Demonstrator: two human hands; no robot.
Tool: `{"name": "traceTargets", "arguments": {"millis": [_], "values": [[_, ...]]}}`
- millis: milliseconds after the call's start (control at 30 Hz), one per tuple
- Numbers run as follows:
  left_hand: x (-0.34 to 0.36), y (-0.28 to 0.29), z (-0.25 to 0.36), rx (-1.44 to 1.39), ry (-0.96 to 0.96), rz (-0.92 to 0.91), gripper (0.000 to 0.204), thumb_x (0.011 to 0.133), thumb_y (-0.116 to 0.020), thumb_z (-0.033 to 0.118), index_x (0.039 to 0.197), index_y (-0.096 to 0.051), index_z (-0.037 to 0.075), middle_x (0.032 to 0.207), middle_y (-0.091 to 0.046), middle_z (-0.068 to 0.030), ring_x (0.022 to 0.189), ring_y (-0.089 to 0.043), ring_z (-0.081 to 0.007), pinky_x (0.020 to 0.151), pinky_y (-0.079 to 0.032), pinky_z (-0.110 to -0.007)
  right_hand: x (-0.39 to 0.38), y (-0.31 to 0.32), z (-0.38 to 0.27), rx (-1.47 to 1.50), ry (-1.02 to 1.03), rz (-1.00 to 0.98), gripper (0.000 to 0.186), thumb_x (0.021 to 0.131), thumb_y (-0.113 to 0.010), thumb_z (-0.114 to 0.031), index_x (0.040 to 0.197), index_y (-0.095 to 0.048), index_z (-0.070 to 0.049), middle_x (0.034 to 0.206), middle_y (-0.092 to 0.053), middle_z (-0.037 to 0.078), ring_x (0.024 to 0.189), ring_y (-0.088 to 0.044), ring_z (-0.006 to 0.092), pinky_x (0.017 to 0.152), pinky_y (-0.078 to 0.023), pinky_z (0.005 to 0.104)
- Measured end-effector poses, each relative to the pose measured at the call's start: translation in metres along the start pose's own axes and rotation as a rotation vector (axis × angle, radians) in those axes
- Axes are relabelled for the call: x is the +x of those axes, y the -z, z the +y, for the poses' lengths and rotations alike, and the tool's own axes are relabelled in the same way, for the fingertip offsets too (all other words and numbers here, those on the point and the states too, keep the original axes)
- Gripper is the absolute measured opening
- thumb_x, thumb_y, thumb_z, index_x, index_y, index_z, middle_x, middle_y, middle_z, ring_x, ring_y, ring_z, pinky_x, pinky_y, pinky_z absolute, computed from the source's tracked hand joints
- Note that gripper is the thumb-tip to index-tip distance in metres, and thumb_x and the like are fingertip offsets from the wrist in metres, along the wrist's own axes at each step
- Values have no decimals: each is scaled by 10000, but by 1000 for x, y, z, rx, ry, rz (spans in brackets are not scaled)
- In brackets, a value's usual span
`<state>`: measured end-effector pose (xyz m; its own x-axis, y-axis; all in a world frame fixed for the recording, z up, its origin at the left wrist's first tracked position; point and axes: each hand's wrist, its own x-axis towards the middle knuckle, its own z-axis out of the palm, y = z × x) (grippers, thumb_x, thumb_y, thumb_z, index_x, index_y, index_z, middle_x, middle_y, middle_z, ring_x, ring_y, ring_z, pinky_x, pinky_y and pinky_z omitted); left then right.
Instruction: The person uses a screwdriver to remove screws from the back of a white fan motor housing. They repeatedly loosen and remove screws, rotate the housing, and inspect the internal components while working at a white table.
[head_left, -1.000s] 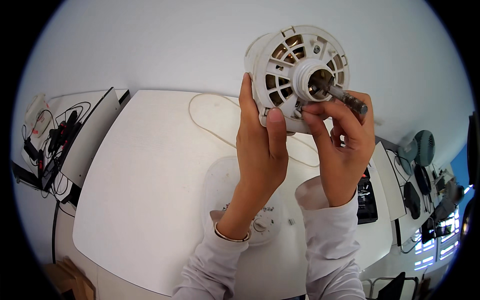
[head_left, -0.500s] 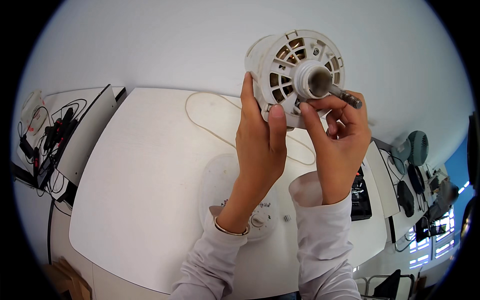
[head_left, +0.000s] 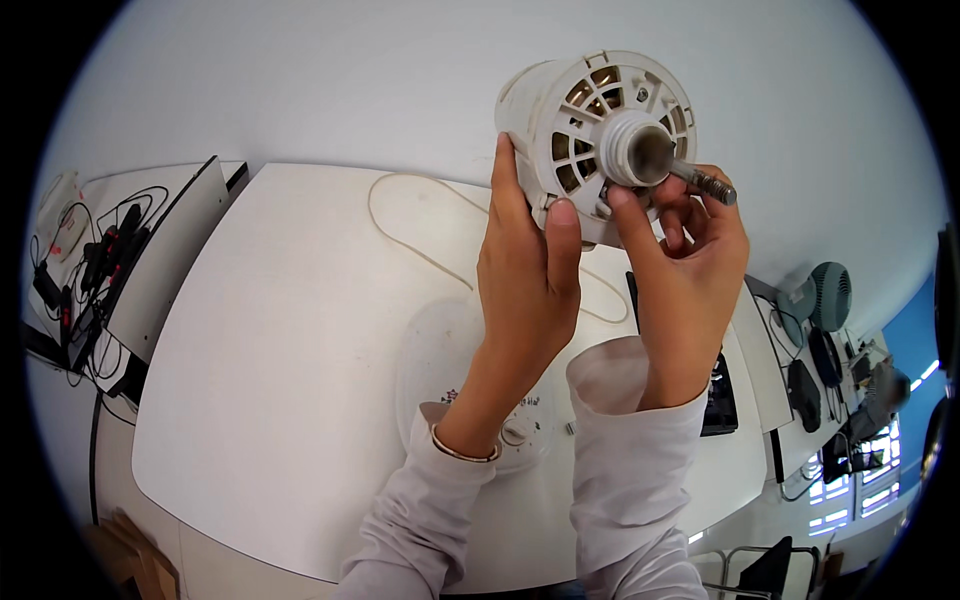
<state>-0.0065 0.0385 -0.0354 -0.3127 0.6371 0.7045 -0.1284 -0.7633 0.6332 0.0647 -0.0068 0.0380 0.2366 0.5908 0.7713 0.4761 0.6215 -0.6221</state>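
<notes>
A white fan motor (head_left: 573, 122) is held up above the table, its slotted round face turned toward me. Copper windings show through the slots. From the middle stick out a threaded collar (head_left: 620, 140) and a metal shaft (head_left: 712, 185) with a ridged tip. My left hand (head_left: 530, 260) is closed around the left side of the housing, thumb on its lower rim. My right hand (head_left: 690, 250) is closed at the face, thumb and bent fingers just below the collar and beside the shaft; any small part between the fingertips is hidden. A white oval base (head_left: 425, 350) with a knob (head_left: 515, 431) lies beneath my left forearm.
A pale cord (head_left: 420, 252) loops across the white table (head_left: 260, 400). Right of my right sleeve is a black tool case (head_left: 720, 405), partly hidden. A small metal piece (head_left: 570, 428) lies beside the base. A side table (head_left: 150, 185) with black cables stands left; a green fan (head_left: 830, 295) is right.
The motor and both hands have shifted slightly up and to the right in the view. Both hands keep their hold, and the right fingertips stay near the collar.
</notes>
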Motion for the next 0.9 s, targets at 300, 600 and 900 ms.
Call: {"name": "traceTargets", "arguments": {"millis": [300, 600, 900], "values": [[0, 1, -2, 5, -61, 0, 676, 1004, -357, 386, 1401, -213, -141, 1246, -501, -317, 1069, -561, -414, 871, -463, -411, 1, 3, -8, -82, -11, -46, 229, 723, -742, -48, 815, -533, -30, 798, -514, 4, 650, -388, 96, 562, -358, 231], [1, 0, 0, 27, -44, 9, 645, 999, -351, 349, 1387, -226, -150, 1220, -511, -317, 1032, -571, -408, 851, -467, -423, -1, -4, -4, -85, 10, 3, 197, 746, -705, -68, 791, -522, -11, 752, -507, 12, 640, -397, 114, 597, -388, 253], [0, 0, 7, -4, -15, 22, 652, 989, -364, 360, 1390, -237, -137, 1178, -545, -284, 995, -585, -377, 829, -475, -409, -8, -13, -12, 123, -139, 62, 191, 775, -682, -66, 721, -504, -21, 659, -480, -38, 534, -337, 42, 487, -297, 207]]}}
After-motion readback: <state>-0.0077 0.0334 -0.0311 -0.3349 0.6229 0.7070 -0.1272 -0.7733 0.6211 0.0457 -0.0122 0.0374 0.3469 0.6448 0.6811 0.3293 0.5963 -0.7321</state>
